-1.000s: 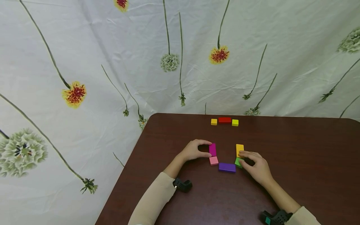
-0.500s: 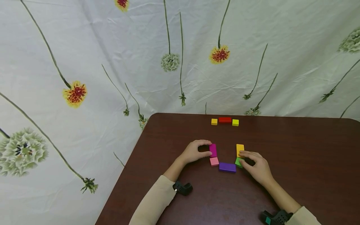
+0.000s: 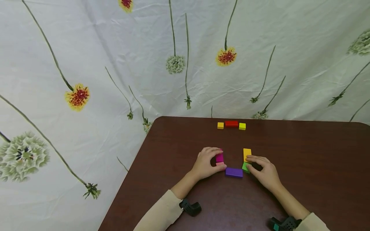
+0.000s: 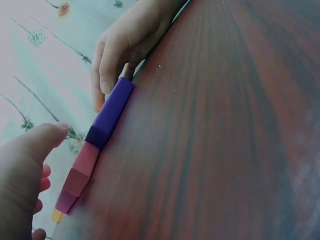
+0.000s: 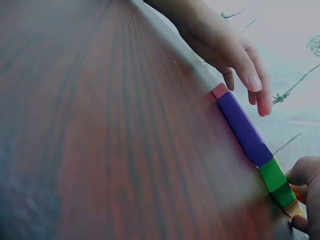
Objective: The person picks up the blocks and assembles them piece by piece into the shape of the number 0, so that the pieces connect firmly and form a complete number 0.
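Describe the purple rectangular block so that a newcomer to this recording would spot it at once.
On the dark reddish-brown table, look between the left hand and the right hand. There, on the side nearest the person, the purple rectangular block lies crosswise between a small pink block and a small green block. It is the only purple piece and is longer than both neighbours.

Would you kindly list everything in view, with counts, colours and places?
table: 1, dark brown, under blocks
cloth: 1, whitish floral, behind table
red block: 1, red, far edge
small blocks: 2, yellowish, flanking red
magenta block: 1, magenta, beyond pink
pink block: 1, pink, purple's left
purple block: 1, purple, nearest person
green block: 1, green, purple's right
orange block: 1, yellow-orange, beyond green
wrist devices: 2, black, at cuffs
sleeves: 2, cream, on arms
left grip: 1, bare, by pink
right grip: 1, bare, by green
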Tool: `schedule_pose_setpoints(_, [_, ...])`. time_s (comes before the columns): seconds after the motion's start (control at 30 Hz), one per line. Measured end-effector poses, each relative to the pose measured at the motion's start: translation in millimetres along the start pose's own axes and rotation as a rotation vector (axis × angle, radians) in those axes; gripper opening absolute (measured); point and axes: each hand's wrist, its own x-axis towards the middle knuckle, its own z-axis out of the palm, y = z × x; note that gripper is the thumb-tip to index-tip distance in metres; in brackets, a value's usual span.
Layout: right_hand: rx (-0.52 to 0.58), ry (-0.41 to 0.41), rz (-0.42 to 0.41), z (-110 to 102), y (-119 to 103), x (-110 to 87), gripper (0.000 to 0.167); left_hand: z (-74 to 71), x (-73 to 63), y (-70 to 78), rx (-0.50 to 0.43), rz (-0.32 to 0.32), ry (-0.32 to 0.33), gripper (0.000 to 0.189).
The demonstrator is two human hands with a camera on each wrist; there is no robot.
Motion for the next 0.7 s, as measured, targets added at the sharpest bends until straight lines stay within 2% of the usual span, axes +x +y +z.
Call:
schedule_pose_setpoints(0.27, [-0.001,-0.006,0.009,0.1,0.1,-0.2,0.024,8.4,-3.1,-6.1,0.072,-0.020,-0.005,0.056])
schedule_pose_setpoints(0.4, [-0.005,-0.006,0.013,0.0,-0.2,-0.3,0.025,10.1,-2.9,-7.7,0.067,-0.022,-0.008,0.055])
schedule_pose_setpoints(0.7, [-0.004,0.000,0.006,0.4,0.6,0.2,0.024,10.2,-3.1,-5.4,0.050,-0.016,0.014,0.036])
